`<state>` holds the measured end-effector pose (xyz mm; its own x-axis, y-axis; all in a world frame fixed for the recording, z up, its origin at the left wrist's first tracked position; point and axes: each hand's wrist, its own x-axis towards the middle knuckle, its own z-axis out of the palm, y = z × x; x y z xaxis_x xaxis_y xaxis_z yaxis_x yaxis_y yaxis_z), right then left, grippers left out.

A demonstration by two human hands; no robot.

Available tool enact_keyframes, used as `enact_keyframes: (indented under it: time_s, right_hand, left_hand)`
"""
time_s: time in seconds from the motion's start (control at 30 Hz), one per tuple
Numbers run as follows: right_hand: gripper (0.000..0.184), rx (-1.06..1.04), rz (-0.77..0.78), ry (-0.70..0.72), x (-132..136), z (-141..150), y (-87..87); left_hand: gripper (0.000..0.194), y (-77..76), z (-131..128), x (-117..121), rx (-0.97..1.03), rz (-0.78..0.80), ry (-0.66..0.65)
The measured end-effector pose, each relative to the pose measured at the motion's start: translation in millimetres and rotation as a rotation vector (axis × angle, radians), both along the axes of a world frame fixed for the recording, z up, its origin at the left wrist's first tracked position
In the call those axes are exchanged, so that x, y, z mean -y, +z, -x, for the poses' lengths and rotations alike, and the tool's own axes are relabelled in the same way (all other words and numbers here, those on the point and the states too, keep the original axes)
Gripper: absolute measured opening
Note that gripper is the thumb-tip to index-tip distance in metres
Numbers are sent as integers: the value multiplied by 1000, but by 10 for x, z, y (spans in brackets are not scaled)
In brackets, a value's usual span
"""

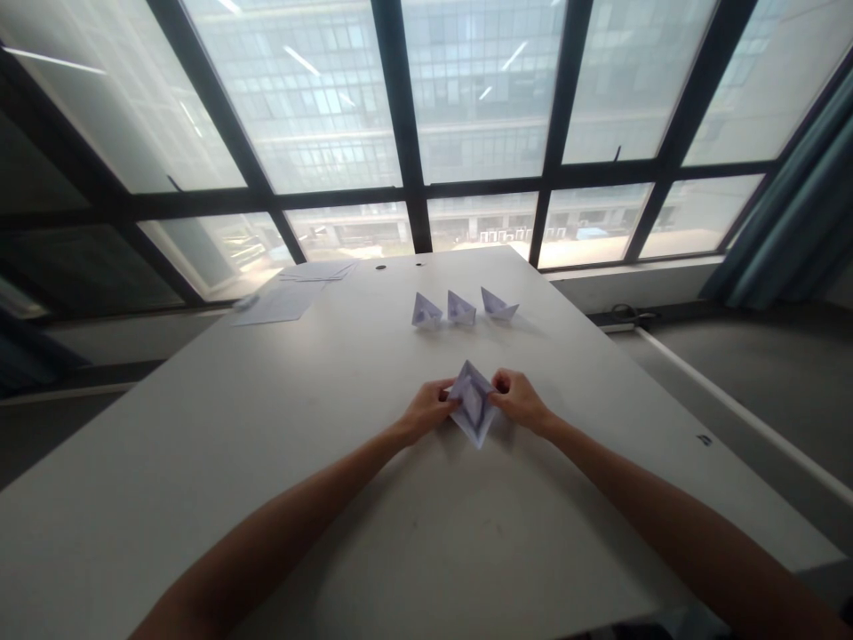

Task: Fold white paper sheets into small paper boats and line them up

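Observation:
Between my hands is a folded paper boat (474, 404), its diamond-shaped opening turned up toward me with a raised fold in the middle. My left hand (430, 409) pinches its left side, thumb on the near face. On the opposite edge, my right hand (518, 399) grips the paper between thumb and curled fingers. Farther up the table stand three white paper boats in a row: a left one (426, 311), a middle one (461, 308) and a right one (498, 305) with its hull spread wider.
Flat sheets of paper (283, 298) lie at the far left of the white table (280, 391). Two small dark spots sit near its far edge, and a dark mark (705, 439) is at the right. Tall windows and a blue curtain (786, 196) stand beyond.

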<state>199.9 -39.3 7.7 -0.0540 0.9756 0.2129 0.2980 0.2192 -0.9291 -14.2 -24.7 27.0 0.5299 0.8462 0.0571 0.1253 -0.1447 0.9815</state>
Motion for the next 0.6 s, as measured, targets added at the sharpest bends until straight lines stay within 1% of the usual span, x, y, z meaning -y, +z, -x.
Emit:
enact_keyframes:
  time_s: [0.1, 0.2, 0.33, 0.4, 0.5, 0.53, 0.6]
  right_hand:
    - [10, 12, 8, 16, -10, -11, -13]
    - [10, 19, 2, 12, -1, 4, -5]
    - [13, 39, -21, 11, 23, 20, 30]
    - [15, 78, -72, -51, 47, 16, 70]
    - [17, 190, -205, -182, 127, 23, 170]
    - [18, 235, -243, -193, 165, 36, 209]
    - [20, 313, -276, -151, 245, 83, 278]
  left_hand:
    - [25, 7, -13, 15, -17, 2, 20]
    - [19, 31, -26, 33, -19, 17, 47]
    - [15, 47, -32, 44, -57, 10, 67]
    - [16, 49, -30, 46, -78, 6, 68]
    - [18, 52, -30, 49, -93, -13, 59]
    - [19, 54, -31, 52, -94, -28, 53]
    - [23, 60, -32, 58, -95, -63, 41]
